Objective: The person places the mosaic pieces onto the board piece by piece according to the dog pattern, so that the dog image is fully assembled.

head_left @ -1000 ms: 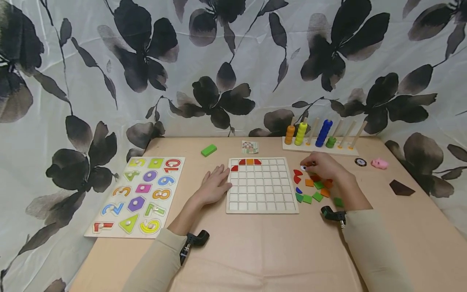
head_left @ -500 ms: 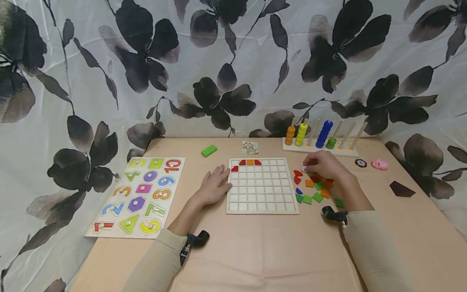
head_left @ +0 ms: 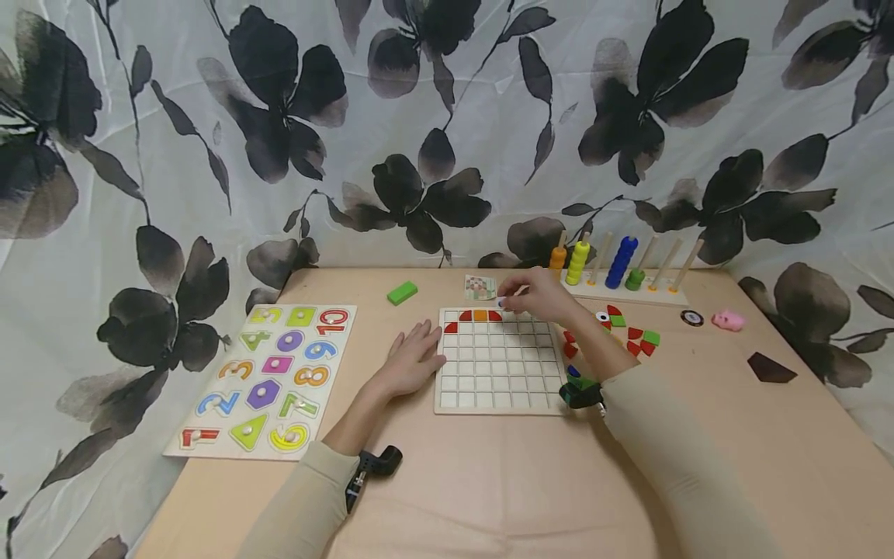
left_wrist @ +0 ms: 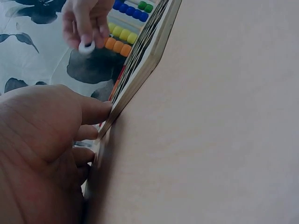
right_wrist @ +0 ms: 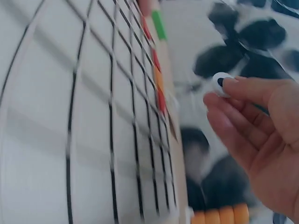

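Note:
My right hand [head_left: 538, 295] is over the far edge of the white grid board [head_left: 499, 373]. Between its thumb and fingertips it pinches a small white round piece with a dark dot [right_wrist: 217, 76], like a printed eye. On the table at the board's left side rests my left hand [head_left: 408, 359], fingers extended and the thumb side touching the frame. An orange square piece [head_left: 479, 315] lies in the board's top row between two red curved pieces [head_left: 495, 316]. Another red piece [head_left: 451, 328] sits one row lower, at the left.
Loose coloured pieces [head_left: 643, 341] lie right of the board, partly hidden by my right forearm. Behind are a picture card [head_left: 480, 288], a green block [head_left: 402, 293] and a bead stacker [head_left: 642, 291]. A number puzzle [head_left: 209, 419] lies left. A pink pig [head_left: 728, 321] sits far right.
My right hand has moved left from the loose pieces to the board's far edge, carrying the white round piece. My left hand has stayed in place.

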`<act>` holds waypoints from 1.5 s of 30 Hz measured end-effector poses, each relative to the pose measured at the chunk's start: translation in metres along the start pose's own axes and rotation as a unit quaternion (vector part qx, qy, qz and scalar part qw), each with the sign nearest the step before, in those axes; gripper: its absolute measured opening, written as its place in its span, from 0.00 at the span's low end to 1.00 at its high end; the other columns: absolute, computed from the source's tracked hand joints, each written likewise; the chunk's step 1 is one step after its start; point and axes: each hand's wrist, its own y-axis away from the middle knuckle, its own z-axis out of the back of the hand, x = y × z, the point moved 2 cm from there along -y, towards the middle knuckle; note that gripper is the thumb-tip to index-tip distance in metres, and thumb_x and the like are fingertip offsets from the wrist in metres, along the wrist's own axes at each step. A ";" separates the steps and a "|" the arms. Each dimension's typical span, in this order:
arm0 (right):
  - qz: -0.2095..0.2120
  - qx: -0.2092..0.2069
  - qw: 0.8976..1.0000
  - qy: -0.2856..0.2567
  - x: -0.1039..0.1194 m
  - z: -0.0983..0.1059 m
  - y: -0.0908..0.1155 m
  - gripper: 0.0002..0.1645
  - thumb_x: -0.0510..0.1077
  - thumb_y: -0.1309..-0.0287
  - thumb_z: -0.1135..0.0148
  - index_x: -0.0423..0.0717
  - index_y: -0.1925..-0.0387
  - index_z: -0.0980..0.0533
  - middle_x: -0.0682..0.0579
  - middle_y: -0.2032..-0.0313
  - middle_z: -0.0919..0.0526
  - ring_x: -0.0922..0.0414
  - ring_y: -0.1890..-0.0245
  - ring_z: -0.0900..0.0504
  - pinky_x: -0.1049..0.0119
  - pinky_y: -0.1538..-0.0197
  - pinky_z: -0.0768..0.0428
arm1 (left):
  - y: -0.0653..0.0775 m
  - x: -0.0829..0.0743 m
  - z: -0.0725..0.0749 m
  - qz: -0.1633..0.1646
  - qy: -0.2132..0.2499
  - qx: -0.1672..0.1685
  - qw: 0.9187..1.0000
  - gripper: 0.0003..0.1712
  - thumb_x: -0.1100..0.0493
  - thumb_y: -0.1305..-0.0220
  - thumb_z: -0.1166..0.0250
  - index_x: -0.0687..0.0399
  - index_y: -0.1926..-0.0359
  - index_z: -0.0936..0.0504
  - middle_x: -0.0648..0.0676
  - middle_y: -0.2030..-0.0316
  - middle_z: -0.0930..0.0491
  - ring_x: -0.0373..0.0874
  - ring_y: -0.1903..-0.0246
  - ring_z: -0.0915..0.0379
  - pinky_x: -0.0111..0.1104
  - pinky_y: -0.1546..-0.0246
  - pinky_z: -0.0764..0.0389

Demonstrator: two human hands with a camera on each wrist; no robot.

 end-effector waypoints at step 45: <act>0.044 -0.039 0.988 0.142 0.011 -0.014 0.031 0.16 0.45 0.42 0.33 0.50 0.51 0.18 0.55 0.56 0.19 0.57 0.65 0.25 0.64 0.66 0.22 | 0.004 -0.004 0.000 -0.005 0.006 -0.008 1.000 0.34 0.49 0.29 0.48 0.56 0.28 0.42 0.60 0.26 0.53 0.53 0.26 0.63 0.51 0.29 0.67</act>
